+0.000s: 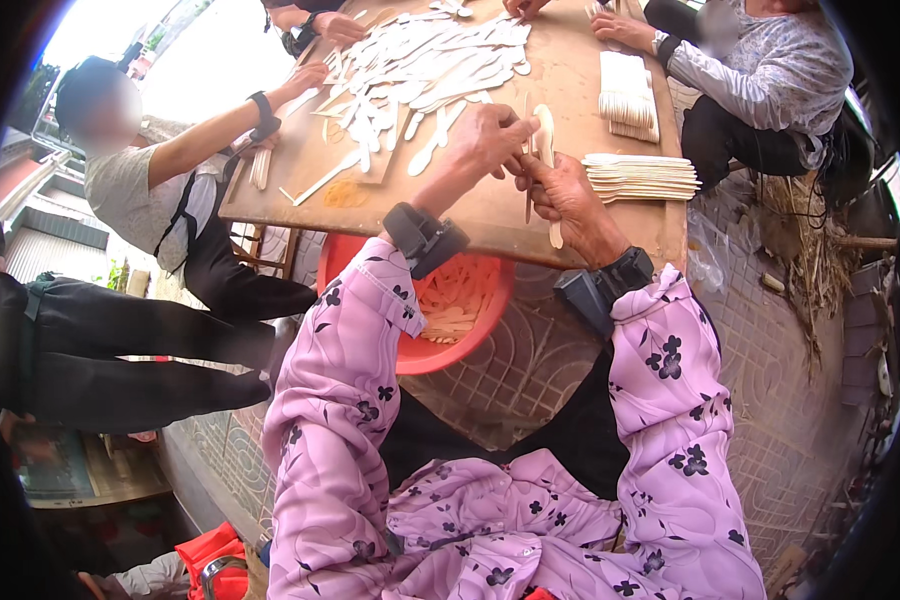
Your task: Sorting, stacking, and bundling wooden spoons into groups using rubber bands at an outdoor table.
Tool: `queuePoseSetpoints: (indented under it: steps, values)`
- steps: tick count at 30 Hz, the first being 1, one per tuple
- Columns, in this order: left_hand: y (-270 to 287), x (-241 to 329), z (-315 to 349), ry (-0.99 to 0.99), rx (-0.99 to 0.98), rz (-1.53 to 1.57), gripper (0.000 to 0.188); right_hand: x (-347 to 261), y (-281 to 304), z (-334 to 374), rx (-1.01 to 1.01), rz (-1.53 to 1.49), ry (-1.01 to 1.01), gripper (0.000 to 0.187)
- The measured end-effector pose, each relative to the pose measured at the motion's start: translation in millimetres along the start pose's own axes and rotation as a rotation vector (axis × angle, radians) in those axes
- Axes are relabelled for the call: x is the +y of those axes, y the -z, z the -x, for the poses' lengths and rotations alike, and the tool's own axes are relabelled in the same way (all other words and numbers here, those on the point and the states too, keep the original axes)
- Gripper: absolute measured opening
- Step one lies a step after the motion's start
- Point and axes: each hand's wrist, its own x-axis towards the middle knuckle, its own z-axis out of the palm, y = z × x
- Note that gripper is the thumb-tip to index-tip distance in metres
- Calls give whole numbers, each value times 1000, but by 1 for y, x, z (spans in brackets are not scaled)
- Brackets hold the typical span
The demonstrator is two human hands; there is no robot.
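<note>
My right hand (575, 205) is closed on a flat wooden spoon (545, 135), its broad end pointing up toward the far side of the table. My left hand (485, 140) meets it, fingers pinched around a thin wooden piece seen edge-on; whether that is a spoon too I cannot tell. Both hands are above the table's near edge, fingertips almost touching. A neat stack of pale wooden cutlery (640, 177) lies just right of my right hand. Beyond my left hand spreads a big loose pile of wooden spoons (430, 60).
The brown tabletop (370, 205) also bears another stack of wooden cutlery (625, 90) at the right. Below its near edge, a red basin (500, 315) holds many wooden pieces. Co-workers sit at the left (130, 190) and right (770, 70); other hands reach in from the far side.
</note>
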Motion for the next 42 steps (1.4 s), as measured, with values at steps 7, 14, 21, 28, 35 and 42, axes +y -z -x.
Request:
queuePoseSetpoints:
  steps: [7,14,21,28,35,42]
  values:
    - [57,-93,-69,-289,411,-729,12,-1,10,-5,-16,-206,-43,24]
    - [53,-94,-82,-282,289,-1005,11,-3,11,-4,-31,-265,-42,24]
    - [58,-42,-22,-570,321,-827,9,0,19,-10,45,-208,-82,26]
    - [18,-9,45,-814,132,-634,8,-9,7,0,-172,-94,-123,29]
    - [2,-15,34,-724,140,-574,23,-2,6,-3,-181,-178,-122,12]
    - [79,-78,0,-176,438,-435,14,-4,15,-3,-8,-227,2,8]
